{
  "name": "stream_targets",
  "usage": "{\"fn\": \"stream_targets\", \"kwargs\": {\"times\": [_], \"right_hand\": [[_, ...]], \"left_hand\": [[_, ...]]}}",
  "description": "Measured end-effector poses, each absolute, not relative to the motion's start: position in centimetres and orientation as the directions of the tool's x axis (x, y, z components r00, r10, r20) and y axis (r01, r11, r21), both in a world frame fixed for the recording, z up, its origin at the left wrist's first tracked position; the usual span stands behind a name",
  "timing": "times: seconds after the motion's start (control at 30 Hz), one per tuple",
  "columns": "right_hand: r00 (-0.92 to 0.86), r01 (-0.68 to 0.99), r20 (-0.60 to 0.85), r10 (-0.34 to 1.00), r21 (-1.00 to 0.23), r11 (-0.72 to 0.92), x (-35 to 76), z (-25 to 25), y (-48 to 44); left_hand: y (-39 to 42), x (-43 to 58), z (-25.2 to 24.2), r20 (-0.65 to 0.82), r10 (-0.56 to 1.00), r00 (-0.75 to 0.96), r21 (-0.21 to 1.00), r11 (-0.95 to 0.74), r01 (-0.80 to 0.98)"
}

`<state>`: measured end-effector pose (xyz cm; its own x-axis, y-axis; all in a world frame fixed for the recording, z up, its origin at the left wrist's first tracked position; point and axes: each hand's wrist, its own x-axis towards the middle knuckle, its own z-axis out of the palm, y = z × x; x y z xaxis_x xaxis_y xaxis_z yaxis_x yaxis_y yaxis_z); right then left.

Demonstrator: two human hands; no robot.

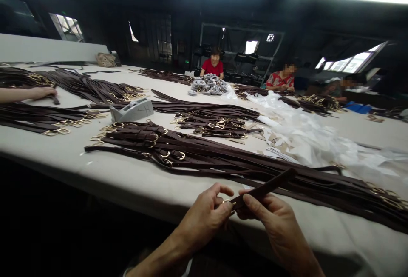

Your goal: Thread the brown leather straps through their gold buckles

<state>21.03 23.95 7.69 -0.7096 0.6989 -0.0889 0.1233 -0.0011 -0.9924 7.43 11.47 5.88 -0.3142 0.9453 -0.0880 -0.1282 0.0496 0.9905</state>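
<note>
the left hand [204, 215] pinches a small gold ring [227, 201] at the end of a dark brown strap [264, 188], and the right hand [270, 217] grips that same strap end just beside it, both at the near edge of the table [111, 175]. the ring could slip from so light a pinch, or the strap's far end could snag the strap pile [223, 160] behind it; the strap is narrow, flat, matte and slightly stiff

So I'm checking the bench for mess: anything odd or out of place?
Mostly orderly. The white wrapping lies crumpled and spread among the straps. Both hands, left and right, hold one strap.
</note>
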Motion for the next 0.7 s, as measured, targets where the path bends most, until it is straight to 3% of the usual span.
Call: {"fn": "stream_targets", "kwargs": {"times": [0.07, 0.13, 0.2, 0.27, 0.3, 0.37, 0.43, 0.5, 0.57, 0.63, 0.7], "right_hand": [[-0.698, 0.164, 0.039, 0.715, -0.964, 0.212, 21.0, 7.8, 23.8], [-0.704, 0.168, 0.274, 0.656, -0.833, 0.527, 21.0, 7.7, 23.5], [-0.737, 0.101, 0.501, 0.455, -0.583, 0.806, 21.1, 7.3, 23.0], [-0.786, 0.027, 0.565, 0.248, -0.371, 0.928, 21.1, 6.9, 22.6], [-0.807, 0.012, 0.554, 0.206, -0.334, 0.943, 21.2, 6.8, 22.4], [-0.844, 0.026, 0.482, 0.237, -0.403, 0.915, 21.2, 7.0, 22.6], [-0.876, 0.080, 0.333, 0.350, -0.614, 0.785, 21.2, 7.5, 23.3], [-0.846, 0.174, 0.154, 0.510, -0.826, 0.536, 21.0, 7.9, 24.3], [-0.784, 0.198, 0.011, 0.621, -0.944, 0.265, 20.6, 7.9, 25.2], [-0.799, 0.177, -0.081, 0.596, -0.979, 0.104, 19.8, 7.6, 25.2], [-0.875, 0.174, -0.116, 0.471, -0.982, 0.080, 18.9, 7.2, 24.4]], "left_hand": [[11.6, 7.4, 6.0, -0.102, 0.946, -0.307, 0.990, 0.065, -0.129], [11.7, 7.4, 6.0, -0.108, 0.949, -0.295, 0.990, 0.074, -0.124], [11.9, 7.6, 5.8, -0.111, 0.948, -0.298, 0.991, 0.083, -0.104], [11.9, 7.8, 5.5, -0.102, 0.941, -0.321, 0.995, 0.090, -0.050], [11.8, 7.9, 5.4, -0.098, 0.934, -0.343, 0.995, 0.099, -0.015], [11.7, 7.9, 5.0, -0.087, 0.924, -0.373, 0.994, 0.108, 0.034], [11.7, 7.5, 4.6, -0.092, 0.932, -0.351, 0.996, 0.087, -0.029], [11.7, 6.9, 4.1, -0.086, 0.956, -0.280, 0.986, 0.041, -0.162], [11.7, 6.2, 4.0, -0.072, 0.973, -0.218, 0.966, 0.013, -0.259], [11.6, 5.7, 4.3, -0.061, 0.981, -0.183, 0.949, 0.000, -0.315], [11.3, 5.4, 5.0, -0.060, 0.990, -0.129, 0.915, 0.003, -0.404]]}}
